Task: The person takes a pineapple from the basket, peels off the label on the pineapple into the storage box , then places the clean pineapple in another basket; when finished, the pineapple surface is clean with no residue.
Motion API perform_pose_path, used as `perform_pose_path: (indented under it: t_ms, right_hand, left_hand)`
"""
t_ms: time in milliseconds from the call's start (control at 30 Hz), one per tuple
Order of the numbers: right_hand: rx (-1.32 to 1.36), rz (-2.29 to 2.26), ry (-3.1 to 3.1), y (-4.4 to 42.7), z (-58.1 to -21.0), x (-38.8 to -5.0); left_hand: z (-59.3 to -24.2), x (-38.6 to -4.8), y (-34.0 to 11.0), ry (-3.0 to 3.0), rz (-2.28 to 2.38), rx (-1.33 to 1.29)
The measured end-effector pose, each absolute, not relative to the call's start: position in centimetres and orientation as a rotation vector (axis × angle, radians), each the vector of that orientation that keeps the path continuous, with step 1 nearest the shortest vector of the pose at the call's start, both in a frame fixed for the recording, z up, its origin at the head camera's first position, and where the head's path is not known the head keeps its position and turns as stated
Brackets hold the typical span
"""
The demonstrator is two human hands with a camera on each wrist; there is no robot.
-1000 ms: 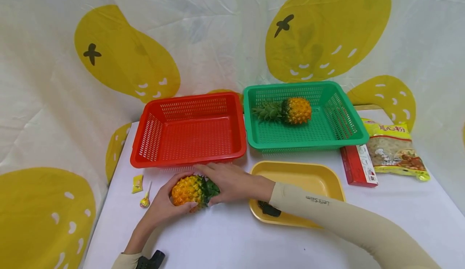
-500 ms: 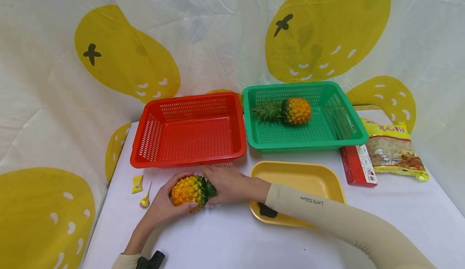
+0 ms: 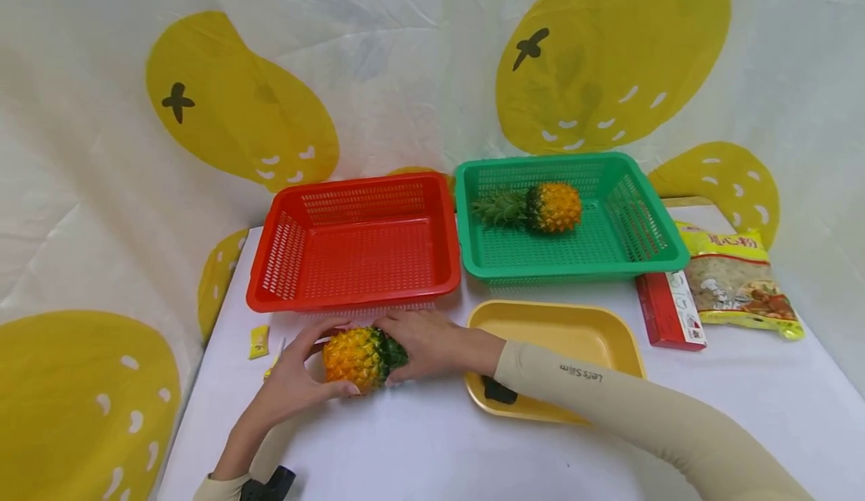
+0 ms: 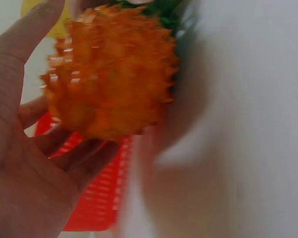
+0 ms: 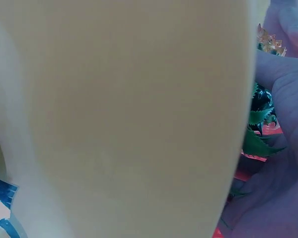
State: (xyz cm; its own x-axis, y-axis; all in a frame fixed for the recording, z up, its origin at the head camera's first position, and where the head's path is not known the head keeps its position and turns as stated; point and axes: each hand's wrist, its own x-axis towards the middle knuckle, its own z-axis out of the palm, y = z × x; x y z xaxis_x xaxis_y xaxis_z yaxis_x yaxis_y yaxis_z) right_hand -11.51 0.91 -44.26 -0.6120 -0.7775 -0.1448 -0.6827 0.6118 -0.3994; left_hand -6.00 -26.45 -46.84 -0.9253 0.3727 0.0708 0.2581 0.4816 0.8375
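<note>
A yellow-orange pineapple (image 3: 354,358) with a green crown lies on the white table in front of the red basket. My right hand (image 3: 426,343) grips it at the crown end; in the right wrist view that hand (image 5: 288,114) curls around the green leaves. My left hand (image 3: 292,381) is spread around the base, with a gap between palm and fruit. The left wrist view shows its fingers fairly straight beside the spiny pineapple (image 4: 111,74), thumb apart; whether the fingertips touch is hard to tell. Another pineapple (image 3: 556,206) lies in the green basket (image 3: 574,268).
The red basket (image 3: 358,302) stands behind my hands. A yellow tray (image 3: 581,321) sits under my right forearm. At left are a small yellow packet (image 3: 259,342) and a lollipop (image 3: 270,371), partly hidden. A red box (image 3: 665,313) and a food bag (image 3: 739,283) lie at right.
My left hand has loosened and drawn slightly left from the pineapple's base, now partly covering the lollipop. The right hand stays at the crown, and the pineapple has barely moved.
</note>
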Motion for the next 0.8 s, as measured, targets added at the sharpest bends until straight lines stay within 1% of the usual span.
perform_pose_path:
  t_ms: [167,300,400,467,567,700,800]
  right_hand:
    - [-1.166,-0.464,2.515,1.0,-44.2,-11.5]
    - [-1.185,-0.474,2.507,0.8,-44.1,-11.5]
    - [-1.18,-0.471,2.501,0.8,-44.2,-11.5]
    - [-1.18,-0.472,2.495,0.7,-44.3,-11.5]
    - [-1.178,-0.47,2.497,0.7,-44.4,-11.5]
    - [-1.178,-0.468,2.504,0.8,-44.4,-11.6]
    - [-1.193,-0.47,2.509,0.9,-44.3,-11.6]
  left_hand:
    - [-44.9,-6.1,-27.3,2.605,1.488,0.605]
    - [-43.2,-6.0,-27.9,2.644,1.687,0.695]
    - [-42.2,-6.6,-28.4,2.748,1.834,0.742]
    - [-41.8,-7.4,-28.8,2.861,1.89,0.68]
    - [-41.7,-9.0,-29.6,3.046,1.895,0.486]
    - [-42.8,-11.0,-30.8,3.212,1.823,0.218]
    - [-43.7,-11.8,-31.5,3.179,1.818,0.106]
